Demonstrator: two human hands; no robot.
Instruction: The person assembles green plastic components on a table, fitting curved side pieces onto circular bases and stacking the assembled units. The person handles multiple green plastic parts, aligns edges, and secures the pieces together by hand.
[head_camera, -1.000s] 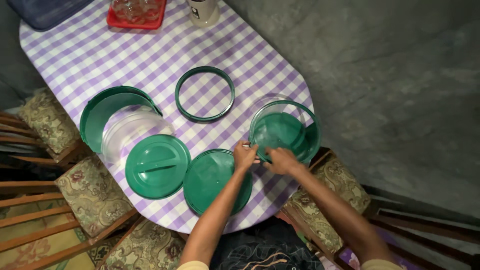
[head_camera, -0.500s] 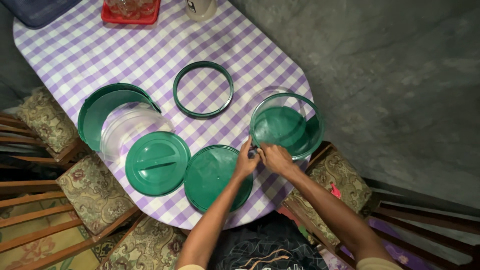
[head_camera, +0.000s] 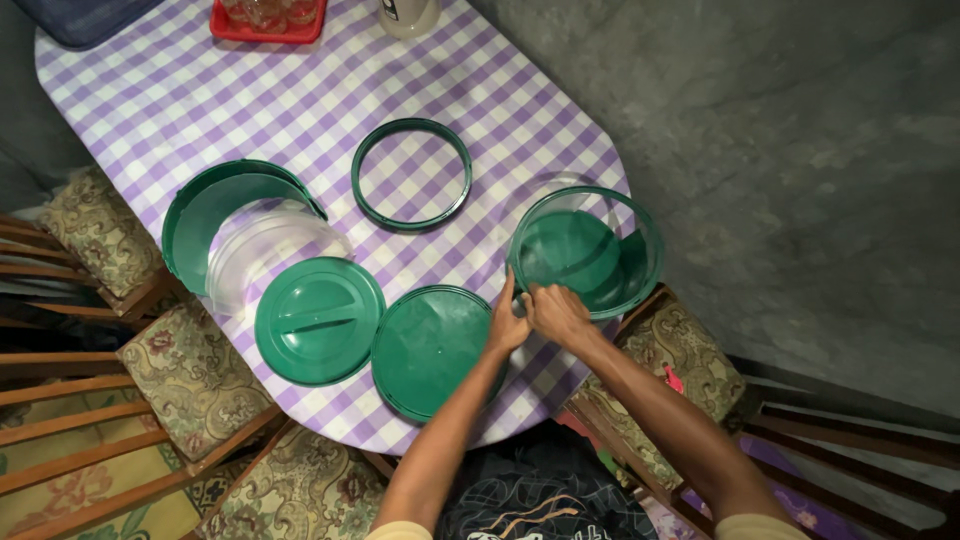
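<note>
Checked purple tablecloth (head_camera: 300, 110) beneath us; our left hand (head_camera: 508, 325) and right hand (head_camera: 556, 312) pinch the green-rimmed clear tub (head_camera: 585, 252) at its near rim, fingers clamped.

So the thing both hands are on is a round clear container (head_camera: 585, 250) with a green rim and a green bottom showing through the see-through wall. It's sitting upright and open on the near right end of the counter (head_camera: 300, 110), right at the edge, partly hanging over it. The left hand (head_camera: 508, 325) and right hand (head_camera: 555, 312) meet at the rim's near-left side, fingers (head_camera: 530, 296) pinching it there. Looks empty inside.
</note>
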